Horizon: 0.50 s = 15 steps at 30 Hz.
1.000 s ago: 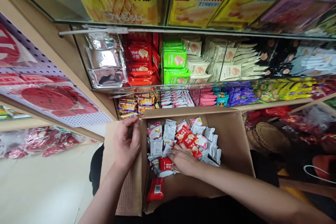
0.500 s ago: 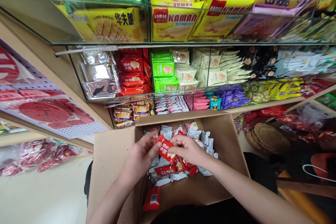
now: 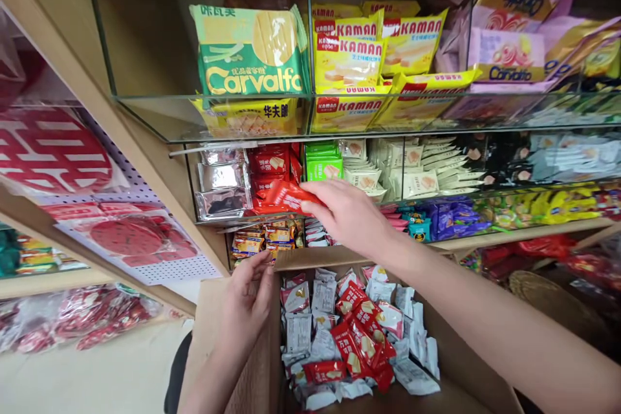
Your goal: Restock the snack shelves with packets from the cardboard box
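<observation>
My right hand (image 3: 347,213) is closed on a red snack packet (image 3: 290,197), holding it by its right end. That packet is in front of the stack of red packets (image 3: 272,165) in the middle shelf's glass compartment. My left hand (image 3: 250,304) hovers over the left side of the cardboard box (image 3: 478,369), fingers loosely bent and apart, with nothing visible in them. Inside the box, several red packets (image 3: 361,336) lie on top of many white packets (image 3: 323,294).
Silver packets (image 3: 218,178) sit left of the red stack, green ones (image 3: 324,162) to its right. A glass shelf front (image 3: 339,138) runs above, with yellow wafer bags (image 3: 349,65) behind it. Small orange-brown packets (image 3: 250,239) fill the lowest shelf.
My right hand has risen from the box to the middle shelf with a red packet. My left hand has let go of the packet and drawn down-left. The view has tilted up.
</observation>
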### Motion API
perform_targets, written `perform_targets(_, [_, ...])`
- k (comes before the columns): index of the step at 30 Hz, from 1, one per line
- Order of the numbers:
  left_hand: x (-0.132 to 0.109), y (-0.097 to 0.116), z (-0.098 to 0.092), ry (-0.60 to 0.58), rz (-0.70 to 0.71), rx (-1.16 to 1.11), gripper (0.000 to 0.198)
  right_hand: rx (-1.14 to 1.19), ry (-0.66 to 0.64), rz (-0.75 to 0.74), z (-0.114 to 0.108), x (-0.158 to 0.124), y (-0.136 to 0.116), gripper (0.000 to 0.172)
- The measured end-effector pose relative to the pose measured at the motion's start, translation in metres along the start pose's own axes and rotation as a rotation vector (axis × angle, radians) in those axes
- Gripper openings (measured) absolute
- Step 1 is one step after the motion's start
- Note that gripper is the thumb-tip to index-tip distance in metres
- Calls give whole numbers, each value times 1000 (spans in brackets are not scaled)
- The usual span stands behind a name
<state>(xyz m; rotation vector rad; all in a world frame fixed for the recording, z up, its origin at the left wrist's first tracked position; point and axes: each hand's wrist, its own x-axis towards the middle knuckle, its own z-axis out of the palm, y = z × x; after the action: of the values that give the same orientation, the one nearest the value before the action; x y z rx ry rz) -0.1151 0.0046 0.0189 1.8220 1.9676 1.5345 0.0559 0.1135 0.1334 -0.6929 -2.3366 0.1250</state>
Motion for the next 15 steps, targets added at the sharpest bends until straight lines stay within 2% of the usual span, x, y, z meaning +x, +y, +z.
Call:
perform_targets(3, [-2, -9, 5, 6, 41, 29, 21, -124, -156, -106, 18, 42, 7, 17])
perform_targets(6, [-6, -11, 7, 44, 128, 61, 19, -255, -304, -124, 36, 66, 13, 14])
perform_targets(10, [-9, -10, 7, 63, 159, 52, 19, -400, -316, -91, 45, 80, 14, 18])
perform_targets(15, [-10, -14, 8, 62, 152, 19, 19, -444, -339, -37, 52, 85, 5, 23])
